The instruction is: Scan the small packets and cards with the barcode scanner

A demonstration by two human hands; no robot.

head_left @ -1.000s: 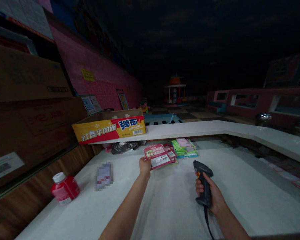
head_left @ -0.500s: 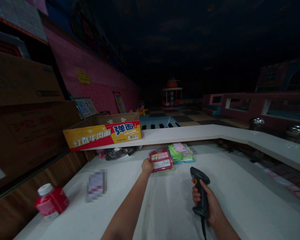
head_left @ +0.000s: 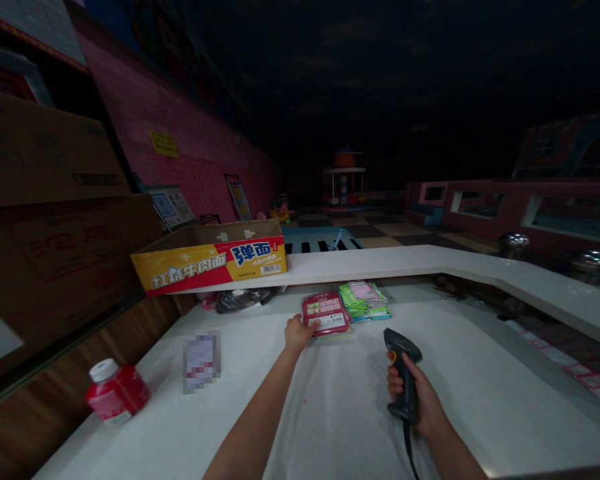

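My right hand [head_left: 415, 387] is wrapped round the handle of a black barcode scanner [head_left: 404, 377], its head tilted up and its cord running down toward me. At the counter's middle, my left hand [head_left: 300, 333] is closed on the left edge of a flat red packet [head_left: 326, 312] with a white label, the thumb lying over its front. That packet rests on other flat packets, whose yellowish edges show beneath it. Just right of it, touching or nearly so, is a fanned pile of green and pink packets [head_left: 364, 301].
A red bottle with a white cap [head_left: 117, 393] and a blurred-out card [head_left: 201, 362] lie on the white counter [head_left: 345, 407] at left. Along the back runs a raised white ledge [head_left: 375, 264] bearing a yellow-and-red noodle carton [head_left: 215, 263]. Brown boxes [head_left: 70, 247] are stacked at far left.
The view has shifted slightly. My left thumb now reaches farther over the red packet's front. My right hand keeps the scanner in nearly the same place.
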